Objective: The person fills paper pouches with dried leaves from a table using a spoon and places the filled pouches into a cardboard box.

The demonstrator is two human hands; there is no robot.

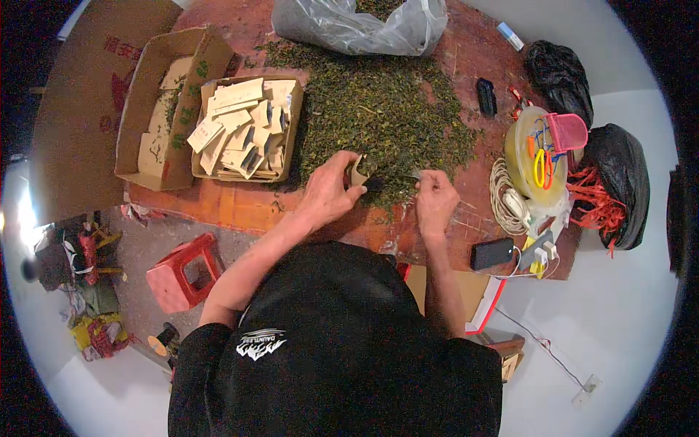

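My left hand (329, 191) grips a small brown paper packet (359, 172) between thumb and fingers, its mouth facing the leaves. Closed in a pinch, my right hand (437, 198) is a short way to the right. A small shiny tip (416, 174) shows at its fingers, too small to name. Both hands are over the near edge of a wide spread of dried, dark green leaves (378, 120). Left of the leaves, a cardboard box (297, 131) is heaped with similar paper packets (240, 131).
A clear plastic bag (357, 29) sits behind the leaves. A longer cardboard box (142, 138) stands at left. On the right are a yellowish tub (518, 156), a coiled cord (506, 200), a black phone (492, 253) and black bags (619, 175). A red stool (182, 273) stands below.
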